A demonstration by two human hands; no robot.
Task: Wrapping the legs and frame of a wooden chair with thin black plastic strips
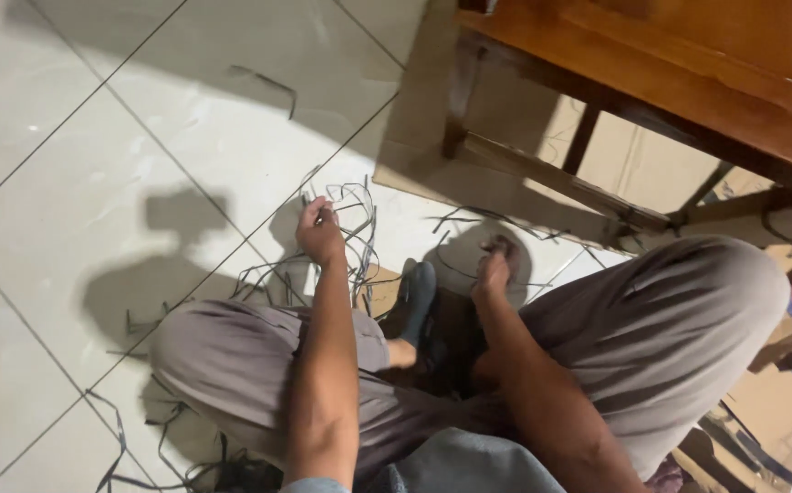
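Seated person working thin dark strips on a tiled floor, seen from the head camera.

The left hand [319,230] is raised over the floor with its fingers curled nearly closed, pinching the end of a loose tangle of dark strips [352,228] that loops up just beside it and trails down toward the knee. The right hand [495,269] reaches down between the legs, fingers bent and close together; whether they grip anything cannot be told, since the fingertips are blurred against a dark patch. A blue-grey sandal [417,297] lies between the two hands. More cut strips [268,84] lie scattered on the white floor tiles [67,183]. A wooden table frame [651,82] stands over flattened cardboard [505,119].
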